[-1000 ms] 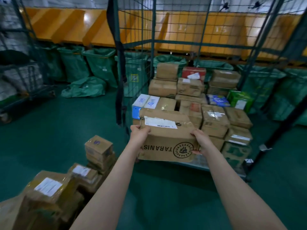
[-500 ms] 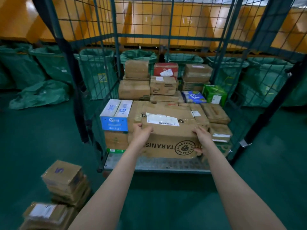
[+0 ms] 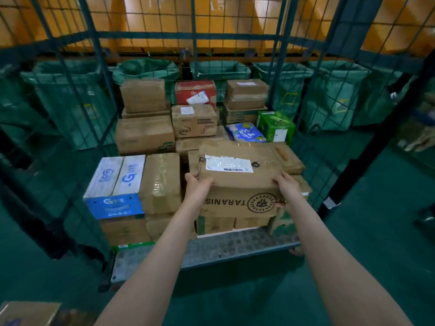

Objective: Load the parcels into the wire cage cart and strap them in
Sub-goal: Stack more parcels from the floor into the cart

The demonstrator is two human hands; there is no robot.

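A brown TARANIS cardboard box with a white label on top sits on other parcels at the front right of the wire cage cart. My left hand grips its near left corner, thumb on top. Gripping the near right corner is my right hand, fingers wrapped down the front face. Inside the cart are several stacked parcels: a blue and white box at front left, brown boxes behind, a red box at the back, a green box at right.
Green mesh walls enclose the cart's left, back and right; the front is open. Green sacks hang behind it under yellow chutes. A loose parcel lies at the bottom left on the green floor.
The TARANIS box has gone further into the cart, onto the front right stack, with both hands still on it. My view has closed in on the cart; the floor parcels have mostly left view.
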